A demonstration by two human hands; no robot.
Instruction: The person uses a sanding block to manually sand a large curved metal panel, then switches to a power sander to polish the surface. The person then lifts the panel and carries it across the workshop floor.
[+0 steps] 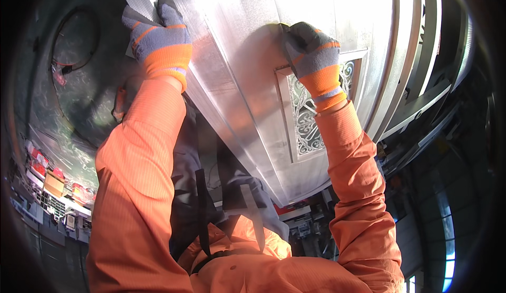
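Note:
A large silvery metal door panel (237, 77) lies in front of me, with lengthwise ridges and a framed cutout of scrollwork grille (305, 119). My left hand (161, 42), in a grey and orange knit glove with dark fingertips, grips the panel's left long edge, its fingers on either side of that edge. Over the panel's face, just above the grille frame, my right hand (313, 56) is closed in a matching glove. Its fingertips point down to the metal, and whatever they may hold is hidden.
An orange-handled tool (120, 102) and a looped cable (55, 61) lie on the floor at left. Boxes (54, 183) and small goods crowd a bench at lower left. Metal frames (429, 35) stand along the panel's right side. Bright glare covers the panel's far part.

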